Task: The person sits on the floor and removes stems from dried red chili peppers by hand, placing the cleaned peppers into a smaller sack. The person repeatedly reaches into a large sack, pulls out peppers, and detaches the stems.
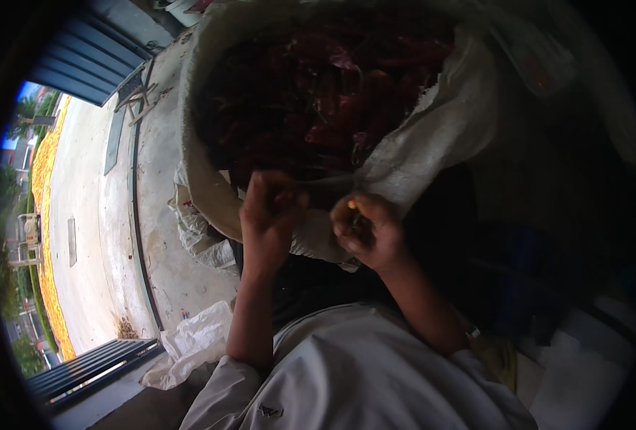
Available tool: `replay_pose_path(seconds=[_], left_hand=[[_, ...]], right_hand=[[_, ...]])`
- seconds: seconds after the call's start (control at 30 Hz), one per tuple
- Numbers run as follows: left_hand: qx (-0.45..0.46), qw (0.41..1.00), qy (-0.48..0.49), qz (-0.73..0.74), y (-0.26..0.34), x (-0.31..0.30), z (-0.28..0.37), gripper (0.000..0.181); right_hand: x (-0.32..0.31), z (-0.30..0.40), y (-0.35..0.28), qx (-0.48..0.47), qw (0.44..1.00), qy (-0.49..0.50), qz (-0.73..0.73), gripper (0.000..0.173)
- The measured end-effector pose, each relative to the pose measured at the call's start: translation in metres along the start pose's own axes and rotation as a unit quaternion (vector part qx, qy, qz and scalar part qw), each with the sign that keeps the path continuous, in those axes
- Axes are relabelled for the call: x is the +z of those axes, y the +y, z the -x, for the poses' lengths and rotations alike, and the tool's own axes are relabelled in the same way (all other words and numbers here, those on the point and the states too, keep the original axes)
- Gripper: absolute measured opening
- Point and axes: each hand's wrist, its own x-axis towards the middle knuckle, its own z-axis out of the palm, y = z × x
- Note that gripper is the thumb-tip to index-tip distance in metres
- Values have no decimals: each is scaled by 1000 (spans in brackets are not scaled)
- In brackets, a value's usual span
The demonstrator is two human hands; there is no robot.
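Observation:
A large white woven sack (422,148) stands before me with its mouth wide open and its rim partly folded down. Dark red dried chili peppers (328,115), some with pale curled stems, lie inside it. At the near rim, my left hand (267,220) is curled around a dark red chili pepper (283,200), mostly hidden by the fingers. To its right, my right hand (371,228) is closed over thin stems, too dim to make out well. A small orange piece (352,204) shows at its thumb and forefinger. The hands are apart.
Crumpled white sacking (197,328) lies on the floor at left. Beyond are a concrete floor (162,236), a blue corrugated metal door (89,56) and a wooden stand (138,102). Outside stretches a long yellow heap (49,258). The right side is very dark.

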Motion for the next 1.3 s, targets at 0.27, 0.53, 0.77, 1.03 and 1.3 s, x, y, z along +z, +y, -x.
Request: replay_pose_path(seconds=[0.27,0.53,0.77,1.03,1.3], left_hand=[[178,896,59,-402,-10,19,-54,35],[-19,991,128,-46,3,-11,-46,21],[57,981,90,164,-6,-18,-22,24],[-58,987,-58,140,-15,-24,14,36],[-111,986,-34,120,-6,-15,11,23]], right_hand=[[8,-7,8,3,999,-35,-25,29],[18,-11,1,14,998,51,17,20],[37,-17,0,56,986,119,104,20],[41,-32,11,-96,928,103,346,25],[34,-20,14,-231,651,62,720,22]])
